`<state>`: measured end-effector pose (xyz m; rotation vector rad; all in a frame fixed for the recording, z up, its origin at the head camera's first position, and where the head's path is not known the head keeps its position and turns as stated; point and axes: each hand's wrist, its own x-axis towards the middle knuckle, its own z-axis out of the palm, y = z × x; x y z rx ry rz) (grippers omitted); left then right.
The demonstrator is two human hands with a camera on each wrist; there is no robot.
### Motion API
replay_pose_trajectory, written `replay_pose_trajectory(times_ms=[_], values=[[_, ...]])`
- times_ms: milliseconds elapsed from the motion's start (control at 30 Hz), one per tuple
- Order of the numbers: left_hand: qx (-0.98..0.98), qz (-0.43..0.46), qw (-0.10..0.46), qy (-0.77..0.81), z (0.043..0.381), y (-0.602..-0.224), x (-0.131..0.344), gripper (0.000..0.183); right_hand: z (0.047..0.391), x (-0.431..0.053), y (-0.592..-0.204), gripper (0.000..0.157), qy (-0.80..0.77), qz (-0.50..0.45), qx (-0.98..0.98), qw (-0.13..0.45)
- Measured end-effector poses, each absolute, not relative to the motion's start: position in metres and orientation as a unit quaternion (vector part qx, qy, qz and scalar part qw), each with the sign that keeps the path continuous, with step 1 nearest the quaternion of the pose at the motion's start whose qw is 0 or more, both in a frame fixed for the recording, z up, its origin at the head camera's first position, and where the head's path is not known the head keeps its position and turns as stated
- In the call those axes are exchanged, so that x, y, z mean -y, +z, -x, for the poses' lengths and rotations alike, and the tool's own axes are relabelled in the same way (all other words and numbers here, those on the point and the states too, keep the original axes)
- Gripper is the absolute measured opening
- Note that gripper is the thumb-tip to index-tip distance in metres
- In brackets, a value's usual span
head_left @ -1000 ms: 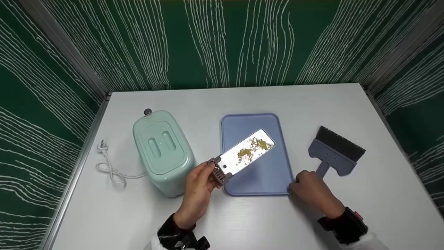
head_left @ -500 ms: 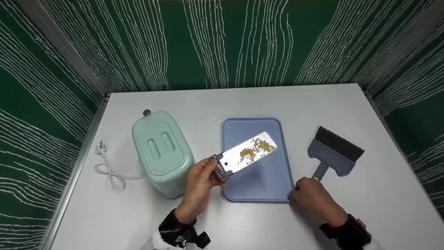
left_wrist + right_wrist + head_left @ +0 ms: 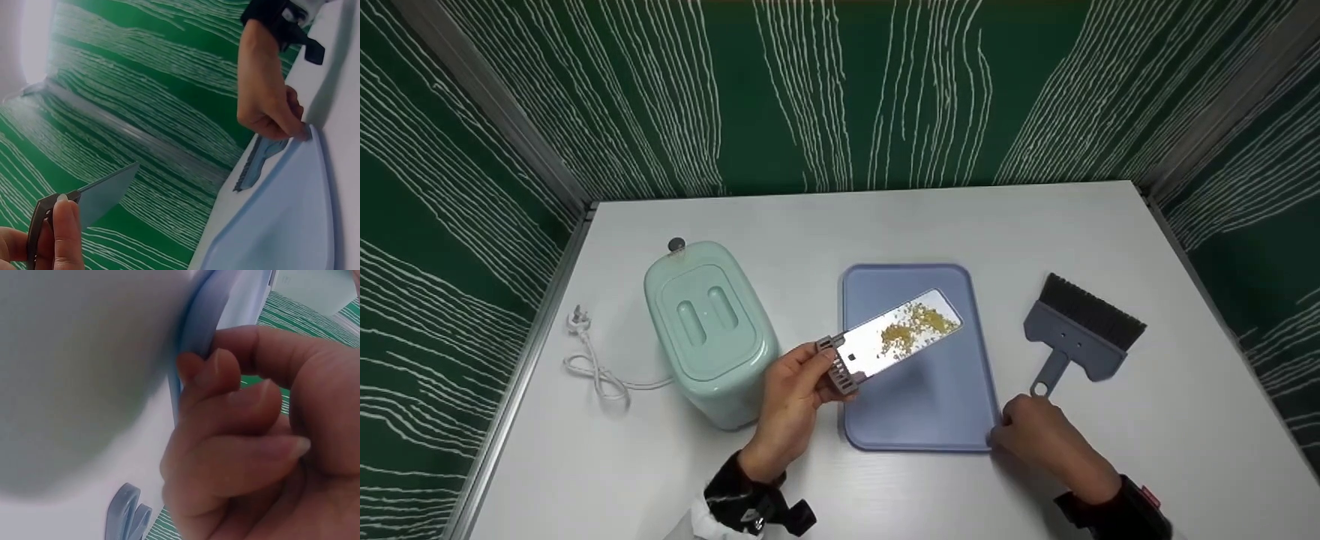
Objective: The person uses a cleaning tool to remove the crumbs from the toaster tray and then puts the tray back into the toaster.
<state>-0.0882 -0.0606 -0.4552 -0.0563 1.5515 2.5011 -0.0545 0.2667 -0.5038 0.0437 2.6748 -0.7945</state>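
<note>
My left hand (image 3: 793, 409) grips the grey slotted end of a shiny metal crumb tray (image 3: 866, 347), thumb on top. Yellow crumbs (image 3: 916, 328) lie scattered over its far half. The crumb tray is held above a blue rectangular tray (image 3: 919, 416) on the table. In the left wrist view the crumb tray (image 3: 107, 194) shows side-on, apart from the blue tray (image 3: 287, 219). My right hand (image 3: 1050, 439) pinches the blue tray's near right corner. Seen from the right wrist, thumb and fingers (image 3: 225, 371) hold the tray's edge (image 3: 205, 318).
A mint-green toaster (image 3: 712, 330) stands left of the left hand, its white cord and plug (image 3: 600, 367) beyond it. A grey brush with dark bristles (image 3: 1072, 337) lies just past the right hand. Green panels (image 3: 855, 97) with white lines border the table (image 3: 780, 225).
The blue tray has slid toward the person with the right hand at its corner. The crumb tray has shifted slightly nearer and right, with its crumbs still on it. The toaster and brush stay put.
</note>
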Motion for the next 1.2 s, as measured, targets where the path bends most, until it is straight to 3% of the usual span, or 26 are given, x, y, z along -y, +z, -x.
replay_pose_trajectory(times_ms=[1200], values=[[-0.501, 0.008, 0.109, 0.859, 0.090, -0.451, 0.061, 0.025, 0.033, -0.270, -0.502, 0.013, -0.272, -0.027, -0.938, 0.212]])
